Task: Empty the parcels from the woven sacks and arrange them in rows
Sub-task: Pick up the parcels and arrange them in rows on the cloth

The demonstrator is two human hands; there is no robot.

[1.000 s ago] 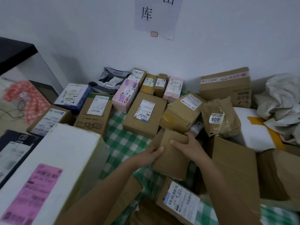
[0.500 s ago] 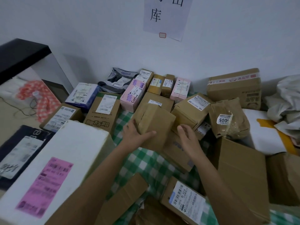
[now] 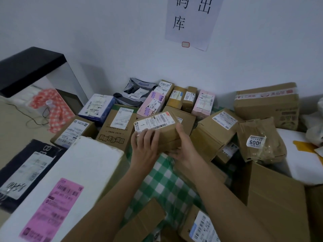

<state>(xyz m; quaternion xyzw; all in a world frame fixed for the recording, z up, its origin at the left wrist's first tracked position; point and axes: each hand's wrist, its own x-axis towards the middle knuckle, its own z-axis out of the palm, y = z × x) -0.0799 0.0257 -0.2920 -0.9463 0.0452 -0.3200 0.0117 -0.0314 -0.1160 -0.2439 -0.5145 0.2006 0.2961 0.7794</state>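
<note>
- Above green checked cloth, before rowed parcels: small brown box, label up.
- Gripped by left hand and right hand at opposite sides.
- Judged light, stiff; best held by side walls.

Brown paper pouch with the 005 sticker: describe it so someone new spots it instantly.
Start at the big taped carton against the wall on the right. Directly in front of it sits the brown paper pouch, with a white parcel on its right. Unlike the rigid boxes around it, it is crinkled and soft, with a small white sticker reading 005 upside down.
</note>
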